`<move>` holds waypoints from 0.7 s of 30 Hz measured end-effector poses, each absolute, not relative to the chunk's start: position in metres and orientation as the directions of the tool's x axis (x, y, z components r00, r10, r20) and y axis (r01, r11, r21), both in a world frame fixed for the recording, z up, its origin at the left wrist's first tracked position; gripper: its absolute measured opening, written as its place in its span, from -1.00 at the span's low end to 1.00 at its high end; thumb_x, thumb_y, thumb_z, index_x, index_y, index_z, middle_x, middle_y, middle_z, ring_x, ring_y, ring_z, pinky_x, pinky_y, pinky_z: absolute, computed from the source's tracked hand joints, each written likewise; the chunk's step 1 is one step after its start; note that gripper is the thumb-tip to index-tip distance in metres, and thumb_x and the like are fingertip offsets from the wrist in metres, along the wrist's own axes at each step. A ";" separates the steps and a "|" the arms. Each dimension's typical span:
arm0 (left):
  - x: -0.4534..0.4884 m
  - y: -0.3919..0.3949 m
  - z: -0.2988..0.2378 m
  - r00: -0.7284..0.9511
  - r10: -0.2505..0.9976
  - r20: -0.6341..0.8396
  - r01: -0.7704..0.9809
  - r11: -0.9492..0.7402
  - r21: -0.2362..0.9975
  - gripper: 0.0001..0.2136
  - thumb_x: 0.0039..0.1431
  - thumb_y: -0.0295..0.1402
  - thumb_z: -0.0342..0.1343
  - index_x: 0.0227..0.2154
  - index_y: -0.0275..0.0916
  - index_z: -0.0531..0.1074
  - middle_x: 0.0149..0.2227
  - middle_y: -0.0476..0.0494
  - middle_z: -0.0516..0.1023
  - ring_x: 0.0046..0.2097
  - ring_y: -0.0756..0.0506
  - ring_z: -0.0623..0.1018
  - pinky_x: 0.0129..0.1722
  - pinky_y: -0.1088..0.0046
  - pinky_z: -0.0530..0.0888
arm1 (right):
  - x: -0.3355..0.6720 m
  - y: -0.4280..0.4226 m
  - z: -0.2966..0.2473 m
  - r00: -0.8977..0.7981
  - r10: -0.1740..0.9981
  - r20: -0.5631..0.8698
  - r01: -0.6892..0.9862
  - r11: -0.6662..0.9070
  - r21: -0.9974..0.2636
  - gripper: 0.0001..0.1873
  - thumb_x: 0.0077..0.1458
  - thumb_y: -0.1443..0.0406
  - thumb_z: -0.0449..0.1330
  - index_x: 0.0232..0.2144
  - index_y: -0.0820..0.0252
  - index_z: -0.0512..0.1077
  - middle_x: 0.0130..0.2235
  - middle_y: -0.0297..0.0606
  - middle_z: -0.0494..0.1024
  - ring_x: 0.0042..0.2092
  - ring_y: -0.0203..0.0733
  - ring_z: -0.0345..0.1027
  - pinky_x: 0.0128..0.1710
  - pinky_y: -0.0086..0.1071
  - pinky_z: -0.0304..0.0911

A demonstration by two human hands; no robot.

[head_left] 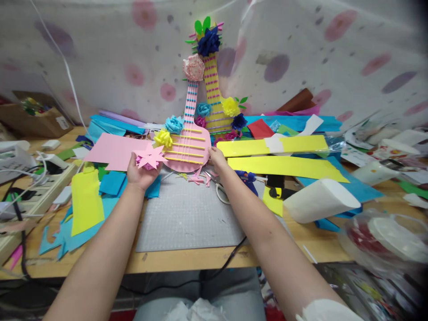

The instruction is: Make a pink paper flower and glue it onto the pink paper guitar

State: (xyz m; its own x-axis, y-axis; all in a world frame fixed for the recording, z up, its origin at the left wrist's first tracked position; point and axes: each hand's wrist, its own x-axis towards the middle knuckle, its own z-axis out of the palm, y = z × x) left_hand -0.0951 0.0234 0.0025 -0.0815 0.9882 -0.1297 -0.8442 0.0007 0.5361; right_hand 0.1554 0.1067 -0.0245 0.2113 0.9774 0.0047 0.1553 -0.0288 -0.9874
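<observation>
My left hand (pixel 144 175), palm up with curled fingers, holds a pink paper flower (pixel 150 157) with pointed star-like petals and darker pink beneath. My right hand (pixel 218 160) grips the right edge of a pink paper guitar (pixel 195 157); its fingertips are partly hidden behind that edge. Yellow strips, strings and blue and yellow paper flowers decorate this guitar, and a pale pink flower tops its neck. Behind it a yellow paper guitar (pixel 211 84) leans against the curtain, with a dark blue flower (pixel 209 42) at its top. Scissors (pixel 221 192) lie below my right hand.
A grey cutting mat (pixel 190 223) lies before me, with pink scraps at its far edge. Yellow paper strips (pixel 287 167), a blue glue gun (pixel 245 175) and a white paper roll (pixel 321 201) are to the right. A power strip (pixel 50 196) and cables run along the left.
</observation>
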 end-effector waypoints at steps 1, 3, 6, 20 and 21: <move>-0.096 0.021 0.003 -0.071 0.990 -0.125 -0.840 0.008 0.542 -0.57 0.16 -0.03 -0.15 -0.21 -0.28 0.41 -0.22 -0.25 0.54 -0.17 -0.16 0.53 -0.31 0.30 0.52 | 0.156 0.106 -0.026 0.207 0.978 0.005 0.148 -0.026 -0.989 -0.64 0.05 0.16 0.05 -0.13 0.19 0.36 -0.17 -0.18 0.51 -0.12 -0.13 0.38 -0.10 -0.16 0.29; -0.099 0.015 0.006 -0.047 0.993 -0.110 -0.834 0.021 0.551 -0.57 0.16 -0.04 -0.14 -0.18 -0.28 0.40 -0.21 -0.25 0.54 -0.16 -0.16 0.53 -0.31 0.30 0.52 | 0.157 0.101 -0.027 0.195 0.981 0.013 0.103 -0.008 -0.995 -0.66 0.04 0.17 0.06 -0.14 0.19 0.35 -0.17 -0.19 0.51 -0.13 -0.17 0.39 -0.12 -0.20 0.31; -0.104 0.001 0.015 -0.016 0.996 -0.085 -0.829 0.035 0.558 -0.58 0.14 -0.04 -0.10 -0.14 -0.26 0.39 -0.18 -0.25 0.54 -0.14 -0.17 0.53 -0.32 0.32 0.52 | 0.162 0.089 -0.023 0.141 0.989 0.042 -0.049 0.049 -0.998 -0.65 -0.02 0.19 0.11 -0.16 0.19 0.32 -0.14 -0.20 0.49 -0.15 -0.22 0.38 -0.17 -0.26 0.34; -0.156 -0.079 0.059 -0.211 0.973 -0.089 -0.559 -0.045 0.828 -0.56 0.18 -0.05 -0.18 -0.18 -0.25 0.44 -0.25 -0.21 0.57 0.01 -0.28 0.45 -0.13 0.10 0.50 | 0.173 -0.018 -0.012 0.067 0.998 -0.014 -0.183 -0.002 -0.983 -0.53 -0.21 0.07 0.24 -0.22 0.15 0.37 -0.14 -0.21 0.51 -0.20 -0.17 0.40 -0.31 -0.30 0.37; -0.161 -0.083 0.062 -0.245 0.966 -0.080 -0.540 -0.068 0.839 -0.55 0.17 -0.01 -0.18 -0.20 -0.25 0.44 -0.26 -0.19 0.57 0.03 -0.29 0.44 -0.12 0.09 0.50 | 0.173 -0.023 -0.015 0.074 0.997 -0.009 -0.176 0.004 -0.984 -0.53 -0.21 0.07 0.24 -0.22 0.14 0.37 -0.12 -0.21 0.50 -0.19 -0.16 0.40 -0.31 -0.31 0.37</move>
State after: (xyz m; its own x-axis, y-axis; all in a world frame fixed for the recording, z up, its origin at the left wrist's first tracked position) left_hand -0.1607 -0.0833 0.0618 -0.2453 0.9661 -0.0801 -0.5402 -0.0675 0.8388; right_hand 0.1732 -0.0227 -0.0146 0.0736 0.9972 -0.0090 -0.1763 0.0042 -0.9843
